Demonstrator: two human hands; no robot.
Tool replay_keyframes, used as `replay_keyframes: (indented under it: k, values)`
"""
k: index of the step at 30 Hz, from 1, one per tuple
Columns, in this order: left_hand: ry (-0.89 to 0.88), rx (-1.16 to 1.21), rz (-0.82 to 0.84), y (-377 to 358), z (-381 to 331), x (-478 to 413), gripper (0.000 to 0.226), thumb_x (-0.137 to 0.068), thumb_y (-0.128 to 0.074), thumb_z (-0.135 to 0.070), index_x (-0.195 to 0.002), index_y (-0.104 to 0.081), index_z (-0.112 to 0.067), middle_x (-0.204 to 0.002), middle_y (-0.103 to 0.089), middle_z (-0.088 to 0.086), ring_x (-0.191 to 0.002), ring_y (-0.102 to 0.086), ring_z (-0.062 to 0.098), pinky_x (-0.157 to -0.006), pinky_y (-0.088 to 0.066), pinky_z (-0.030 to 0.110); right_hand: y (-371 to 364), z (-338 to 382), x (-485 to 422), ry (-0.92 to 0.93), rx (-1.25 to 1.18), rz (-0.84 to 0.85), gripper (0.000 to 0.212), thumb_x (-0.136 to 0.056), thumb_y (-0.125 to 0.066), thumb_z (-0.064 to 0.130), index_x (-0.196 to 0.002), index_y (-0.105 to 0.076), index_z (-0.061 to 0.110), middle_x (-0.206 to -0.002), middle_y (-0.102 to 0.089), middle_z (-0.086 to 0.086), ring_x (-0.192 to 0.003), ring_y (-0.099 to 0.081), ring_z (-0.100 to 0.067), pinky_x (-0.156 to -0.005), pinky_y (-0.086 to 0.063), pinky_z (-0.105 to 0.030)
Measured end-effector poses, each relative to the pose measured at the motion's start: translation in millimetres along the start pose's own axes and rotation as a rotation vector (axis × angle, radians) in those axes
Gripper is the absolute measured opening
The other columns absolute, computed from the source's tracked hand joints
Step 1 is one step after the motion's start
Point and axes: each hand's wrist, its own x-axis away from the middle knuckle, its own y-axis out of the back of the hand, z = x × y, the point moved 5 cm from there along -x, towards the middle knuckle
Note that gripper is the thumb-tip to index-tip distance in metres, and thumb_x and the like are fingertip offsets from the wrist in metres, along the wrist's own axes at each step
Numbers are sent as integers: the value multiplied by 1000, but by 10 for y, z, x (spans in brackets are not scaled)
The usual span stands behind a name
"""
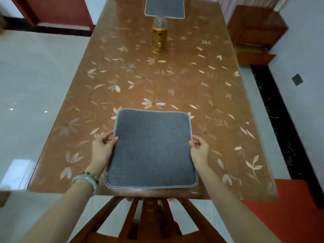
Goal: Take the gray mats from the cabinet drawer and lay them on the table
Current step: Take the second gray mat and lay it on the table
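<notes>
Now both hands (pixel 102 146) pinching gray mat (pixel 151 149) on floral table (pixel 140 81)

Lantern (pixel 159 39) alone mid-table (pixel 122 81)

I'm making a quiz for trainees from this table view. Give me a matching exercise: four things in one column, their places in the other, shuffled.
1. near gray mat
2. far gray mat
3. gold lantern
4. wooden chair

a. far end of the table
b. tucked at the near edge
c. held at both sides by the left hand and right hand
d. just before the far mat

Pairs: 1-c, 2-a, 3-d, 4-b
</notes>
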Motion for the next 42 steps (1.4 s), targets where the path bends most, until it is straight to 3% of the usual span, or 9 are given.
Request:
replay_keyframes:
  k: [5,9,19,21,25,31,33,38,42]
  values:
    - [53,-83,22,-141,353,-226,29,-87,-65,-7,-115,-66,-14,-87,-66,-2,-85,-63,21,-90,-50,33,-263,-323,-151,-9,175,45,25,-91,-55,6,-114,-63,12,-96,-63,-9,-86,-61,-21,-84,-52,-38]
    - [12,-225,43,-197,470,-291,30,-88,-65,-17,-118,-66,-18,-90,-66,-7,-87,-65,18,-82,-45,27,-287,-420,-152,3,263,27,27,-93,-54,9,-120,-60,9,-97,-59,-2,-86,-56,-16,-71,-43,-19]
    - [-135,-482,121,-289,568,-262,20,-90,-60,-26,-107,-66,-17,-90,-64,2,-83,-59,22,-75,-51,39,-178,-529,-2,-3,402,-7,28,-93,-55,11,-121,-59,9,-100,-61,-5,-90,-52,-14,-87,-45,-30]
    - [-125,-509,118,-294,564,-254,26,-90,-60,-25,-113,-64,-15,-99,-60,5,-90,-57,24,-79,-47,38,-181,-501,-8,27,447,-1,29,-91,-56,10,-120,-59,11,-105,-61,-7,-94,-54,-18,-96,-47,-39]
    - [-171,-531,81,-289,361,-317,53,-83,-66,-14,-133,-47,-7,-130,-46,16,-119,-46,34,-99,-38,43,-305,-223,-77,295,823,-40,44,-87,-58,20,-131,-52,15,-136,-47,-11,-126,-39,-27,-106,-29,-40]
    - [-717,-892,363,-1010,-110,-676,68,-93,-35,-43,-150,-27,-7,-158,-24,13,-146,-18,30,-118,-10,43,-1313,249,-433,600,1046,268,53,-98,-31,39,-148,-27,25,-160,-11,-7,-148,-2,-27,-115,0,-52]
    - [-774,-1001,451,-1246,-14,-771,70,-95,-21,-48,-152,-16,-8,-160,-14,11,-148,-5,24,-119,2,40,-1557,204,-511,645,1134,355,55,-99,-25,42,-151,-19,25,-161,-8,-8,-148,0,-28,-115,2,-53]
    - [-796,-1112,447,-1402,177,-847,68,-97,-22,-48,-150,-23,-5,-157,-26,13,-146,-18,24,-118,-7,45,-1684,21,-618,654,1195,409,58,-99,-19,48,-151,-3,27,-161,0,-4,-148,4,-27,-115,8,-50]
    - [-783,-1096,438,-1385,145,-853,71,-97,-14,-53,-152,-13,-9,-160,-15,9,-148,-5,21,-119,1,42,-1655,54,-636,619,1159,480,60,-99,-17,51,-151,2,28,-161,7,-5,-147,11,-25,-114,12,-48]
